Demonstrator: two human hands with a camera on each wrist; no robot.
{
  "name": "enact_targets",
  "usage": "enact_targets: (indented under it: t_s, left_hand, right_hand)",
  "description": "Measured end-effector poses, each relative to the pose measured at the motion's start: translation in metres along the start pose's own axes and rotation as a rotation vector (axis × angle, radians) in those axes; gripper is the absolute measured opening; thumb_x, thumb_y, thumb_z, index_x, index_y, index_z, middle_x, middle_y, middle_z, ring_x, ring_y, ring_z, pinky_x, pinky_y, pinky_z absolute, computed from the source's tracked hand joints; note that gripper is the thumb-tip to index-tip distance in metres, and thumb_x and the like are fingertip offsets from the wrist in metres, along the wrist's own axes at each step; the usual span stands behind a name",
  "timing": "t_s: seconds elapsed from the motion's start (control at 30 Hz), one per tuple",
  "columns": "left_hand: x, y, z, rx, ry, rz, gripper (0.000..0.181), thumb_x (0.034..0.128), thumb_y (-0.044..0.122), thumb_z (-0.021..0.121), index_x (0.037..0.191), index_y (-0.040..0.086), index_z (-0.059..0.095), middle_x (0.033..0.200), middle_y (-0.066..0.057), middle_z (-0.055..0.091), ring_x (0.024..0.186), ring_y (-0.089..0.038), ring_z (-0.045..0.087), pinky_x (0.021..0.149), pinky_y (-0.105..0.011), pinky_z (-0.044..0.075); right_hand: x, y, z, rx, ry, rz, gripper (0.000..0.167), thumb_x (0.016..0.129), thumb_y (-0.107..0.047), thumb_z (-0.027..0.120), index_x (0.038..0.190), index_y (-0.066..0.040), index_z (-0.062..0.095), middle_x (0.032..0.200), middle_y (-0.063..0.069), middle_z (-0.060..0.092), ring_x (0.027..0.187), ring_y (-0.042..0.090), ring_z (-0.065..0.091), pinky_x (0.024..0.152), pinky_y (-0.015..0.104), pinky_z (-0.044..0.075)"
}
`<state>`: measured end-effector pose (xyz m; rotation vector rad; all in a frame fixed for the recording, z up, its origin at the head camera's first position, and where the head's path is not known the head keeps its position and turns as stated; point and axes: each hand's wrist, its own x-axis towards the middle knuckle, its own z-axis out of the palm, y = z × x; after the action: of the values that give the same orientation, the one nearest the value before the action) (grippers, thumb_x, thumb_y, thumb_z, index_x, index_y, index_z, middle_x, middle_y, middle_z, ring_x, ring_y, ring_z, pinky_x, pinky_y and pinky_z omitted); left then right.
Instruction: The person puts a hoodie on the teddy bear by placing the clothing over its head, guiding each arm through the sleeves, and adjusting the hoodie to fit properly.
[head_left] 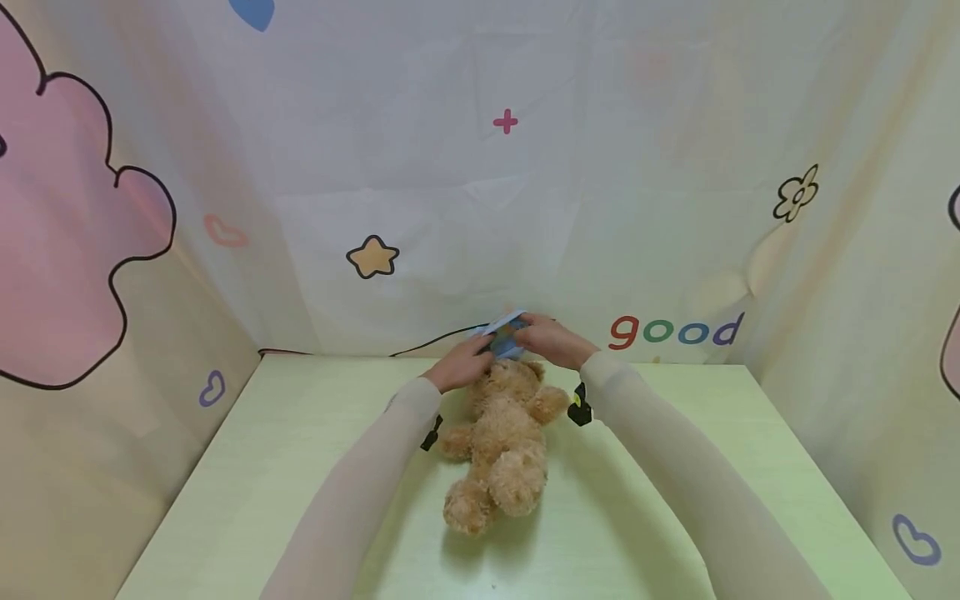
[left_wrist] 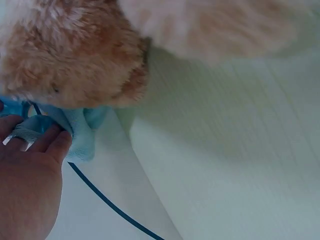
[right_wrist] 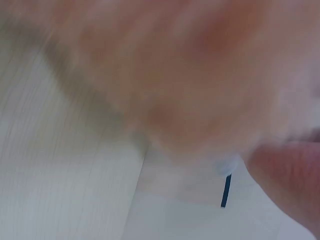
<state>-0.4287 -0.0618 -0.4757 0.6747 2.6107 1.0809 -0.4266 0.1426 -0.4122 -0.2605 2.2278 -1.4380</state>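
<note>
A light brown teddy bear (head_left: 504, 433) lies on its back on the table, head toward the back wall. At its head is a light blue cloth item (head_left: 507, 335) with a printed patch. My left hand (head_left: 461, 363) grips the cloth's left side; in the left wrist view the fingers of the left hand (left_wrist: 30, 175) curl over the blue cloth (left_wrist: 80, 132) beside the bear's head (left_wrist: 70, 55). My right hand (head_left: 553, 340) pinches the cloth's right side. Blurred fur (right_wrist: 175, 75) fills much of the right wrist view, beside part of the right hand (right_wrist: 290, 180).
The pale green table (head_left: 300, 467) ends at a white printed curtain (head_left: 420, 167) just behind the hands. More printed curtain hangs along the left and right sides. Black straps hang from both wrists.
</note>
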Motion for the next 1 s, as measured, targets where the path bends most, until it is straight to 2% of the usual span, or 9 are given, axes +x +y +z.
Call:
enact_targets:
  t_s: [0.1,0.17,0.23,0.33,0.5,0.67,0.73,0.87,1.0]
  left_hand:
    - [0.001,-0.007,0.0,-0.007,0.005,-0.007,0.061,0.1018,0.036,0.031,0.158,0.014,0.021,0.163,-0.009,0.023,0.141,-0.027,0.037,0.106,-0.046,0.039]
    - [-0.001,-0.01,0.0,-0.02,-0.004,0.002,0.061,0.1019,0.036,0.034,0.158,0.014,0.022,0.162,-0.01,0.024,0.143,-0.029,0.036,0.11,-0.048,0.037]
    - [-0.004,-0.012,0.0,-0.015,-0.023,0.005,0.063,0.1017,0.037,0.038,0.158,0.014,0.022,0.163,-0.011,0.023,0.147,-0.03,0.03,0.115,-0.049,0.032]
    - [-0.009,-0.015,0.001,-0.006,-0.08,-0.015,0.069,0.0986,0.038,0.043,0.159,0.017,0.017,0.165,-0.01,0.017,0.152,-0.03,0.02,0.119,-0.05,0.025]
    - [-0.014,-0.017,0.003,0.003,-0.18,-0.049,0.085,0.0888,0.031,0.054,0.159,0.016,0.01,0.165,-0.013,0.01,0.153,-0.031,0.013,0.12,-0.05,0.023]
    - [-0.019,-0.022,0.006,-0.062,-0.234,-0.021,0.101,0.0743,0.016,0.07,0.158,0.023,0.014,0.16,-0.011,0.021,0.145,-0.03,0.028,0.113,-0.049,0.033]
    - [-0.02,-0.025,0.007,-0.099,-0.253,-0.02,0.102,0.072,0.012,0.073,0.157,0.026,0.017,0.155,-0.01,0.028,0.139,-0.029,0.036,0.11,-0.049,0.036]
    - [-0.021,-0.027,0.01,-0.114,-0.299,0.004,0.094,0.0756,0.007,0.07,0.155,0.027,0.023,0.151,-0.007,0.036,0.135,-0.026,0.041,0.11,-0.047,0.037]
    - [-0.022,-0.027,0.012,-0.087,-0.294,0.029,0.085,0.0815,-0.002,0.065,0.153,0.023,0.027,0.149,-0.007,0.039,0.134,-0.022,0.043,0.108,-0.044,0.04]
  right_hand:
    - [-0.003,0.008,-0.006,-0.263,-0.058,-0.029,0.076,0.098,-0.028,0.047,0.16,-0.015,0.004,0.166,0.011,0.009,0.151,0.033,0.019,0.117,0.055,0.026]
    - [-0.003,0.015,-0.009,-0.406,-0.087,-0.051,0.079,0.097,-0.036,0.05,0.16,-0.016,0.006,0.166,0.012,0.008,0.152,0.035,0.016,0.117,0.057,0.026]
    - [-0.003,0.022,-0.011,-0.493,-0.113,-0.062,0.084,0.096,-0.044,0.055,0.159,-0.015,0.007,0.166,0.013,0.009,0.151,0.036,0.016,0.116,0.058,0.025]
    - [-0.004,0.031,-0.012,-0.55,-0.141,-0.034,0.098,0.089,-0.053,0.065,0.159,-0.016,0.008,0.166,0.013,0.01,0.152,0.036,0.014,0.117,0.059,0.023]
    - [-0.004,0.04,-0.009,-0.574,-0.167,-0.017,0.113,0.079,-0.054,0.076,0.159,-0.011,0.009,0.164,0.016,0.013,0.151,0.037,0.014,0.118,0.057,0.022]
    - [0.0,0.048,-0.004,-0.572,-0.188,-0.017,0.116,0.076,-0.052,0.08,0.158,-0.009,0.01,0.164,0.016,0.015,0.151,0.037,0.015,0.118,0.056,0.023]
    - [0.001,0.052,-0.003,-0.547,-0.199,-0.017,0.116,0.077,-0.051,0.08,0.159,-0.01,0.01,0.164,0.016,0.013,0.152,0.036,0.013,0.119,0.056,0.022]
    - [0.001,0.062,-0.004,-0.49,-0.226,-0.012,0.108,0.082,-0.048,0.075,0.159,-0.011,0.008,0.165,0.016,0.009,0.152,0.037,0.01,0.119,0.058,0.019]
    - [-0.003,0.072,-0.006,-0.404,-0.252,0.018,0.095,0.09,-0.038,0.065,0.159,-0.011,0.006,0.165,0.016,0.004,0.152,0.039,0.007,0.119,0.06,0.018]
